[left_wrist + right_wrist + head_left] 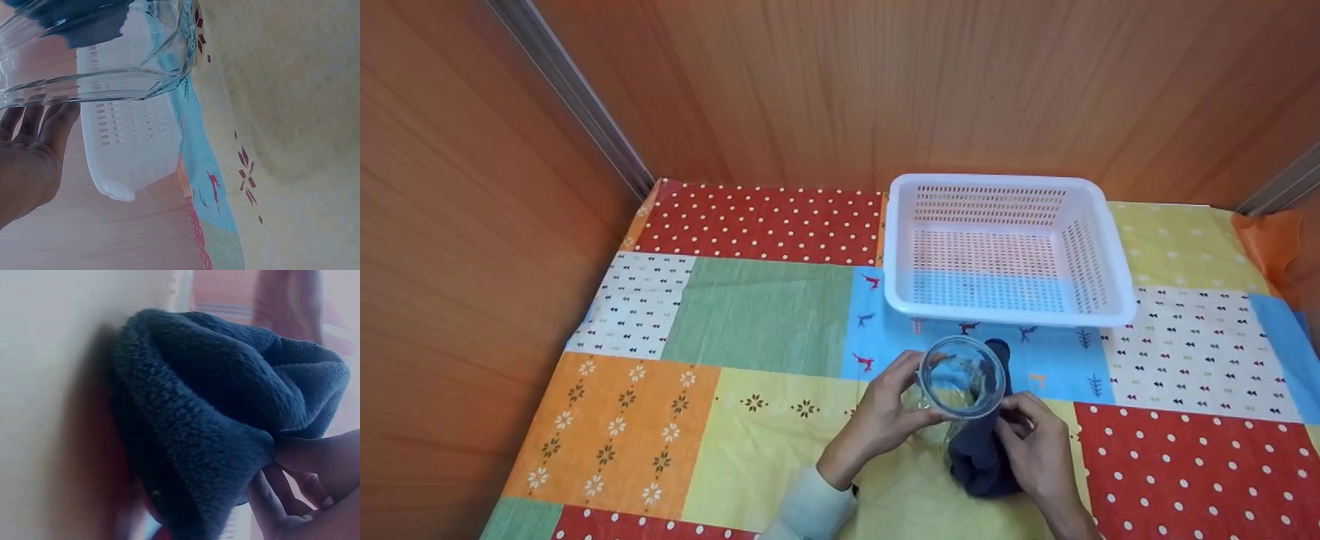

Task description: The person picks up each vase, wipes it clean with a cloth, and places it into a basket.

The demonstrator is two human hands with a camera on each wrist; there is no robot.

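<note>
A clear glass jar [962, 379] tilts in my left hand [885, 409], whose fingers and thumb grip its side near the rim. In the left wrist view the jar's glass wall [129, 79] fills the top left, with dark cloth showing through it. My right hand [1039, 439] pinches a dark blue-grey fleecy cloth [982, 454] against the jar's right side. Up close in the right wrist view, the cloth [208, 399] hangs in thick folds from the thumb and fingers, hiding the jar there.
A white plastic basket [1009, 304] with slotted walls stands just beyond the hands. Under everything lies a patchwork-print tablecloth [765, 315]. Wood-grain panels [840, 90] rise behind the table and on the left.
</note>
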